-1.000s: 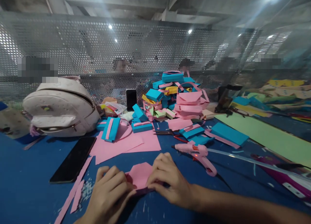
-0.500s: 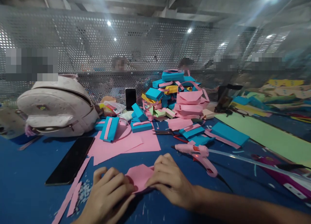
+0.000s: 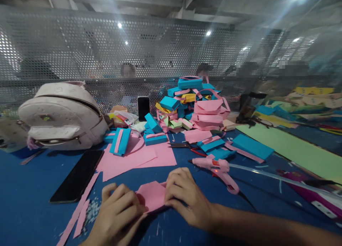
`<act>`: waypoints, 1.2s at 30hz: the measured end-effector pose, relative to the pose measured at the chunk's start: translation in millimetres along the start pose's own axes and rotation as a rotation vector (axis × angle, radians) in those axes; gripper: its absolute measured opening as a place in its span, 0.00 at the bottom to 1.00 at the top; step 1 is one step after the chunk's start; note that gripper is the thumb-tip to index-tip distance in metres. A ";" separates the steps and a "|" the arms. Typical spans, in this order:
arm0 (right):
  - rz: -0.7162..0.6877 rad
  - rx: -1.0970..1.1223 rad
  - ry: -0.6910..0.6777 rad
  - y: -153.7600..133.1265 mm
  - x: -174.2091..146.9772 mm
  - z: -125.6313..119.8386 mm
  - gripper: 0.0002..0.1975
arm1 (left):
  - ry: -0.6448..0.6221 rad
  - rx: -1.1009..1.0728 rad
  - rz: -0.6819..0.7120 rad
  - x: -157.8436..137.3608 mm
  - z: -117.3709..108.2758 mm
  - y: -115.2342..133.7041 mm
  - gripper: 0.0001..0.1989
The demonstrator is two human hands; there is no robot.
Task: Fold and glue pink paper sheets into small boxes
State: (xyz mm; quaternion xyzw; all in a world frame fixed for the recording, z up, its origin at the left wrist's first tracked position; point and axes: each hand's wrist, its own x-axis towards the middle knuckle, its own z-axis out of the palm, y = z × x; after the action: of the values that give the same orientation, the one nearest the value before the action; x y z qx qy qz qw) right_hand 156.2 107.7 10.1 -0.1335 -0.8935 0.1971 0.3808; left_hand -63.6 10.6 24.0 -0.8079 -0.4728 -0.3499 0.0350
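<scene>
A pink folded paper piece with a pointed flap is held low over the blue table, near the front. My left hand grips its left end, the fingers curled round it and the fingertips partly hidden. At the other end, my right hand pinches the paper between thumb and bent fingers. To the right of my right hand lies a pink glue gun with a small red light showing. Pink paper strips and small whitish bits lie left of my left hand.
Behind my hands are pink sheets, scissors and blue paper boxes. A heap of blue, pink and yellow paper bags rises against a perforated metal screen. A black phone and a white backpack occupy the left.
My two hands have moved slightly apart along the pink paper. A little more of its middle shows between them, and my left hand has shifted slightly left.
</scene>
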 end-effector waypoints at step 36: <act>0.041 0.122 -0.051 0.4 2.2 -1.8 0.03 | 0.003 -0.038 -0.019 1.8 -7.3 -5.6 0.11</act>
State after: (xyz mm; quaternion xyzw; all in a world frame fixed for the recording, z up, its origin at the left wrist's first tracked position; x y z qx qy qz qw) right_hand 156.1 109.3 12.4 -0.1232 -0.8863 0.2622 0.3614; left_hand -71.4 12.1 29.0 -0.8035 -0.4736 -0.3602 0.0171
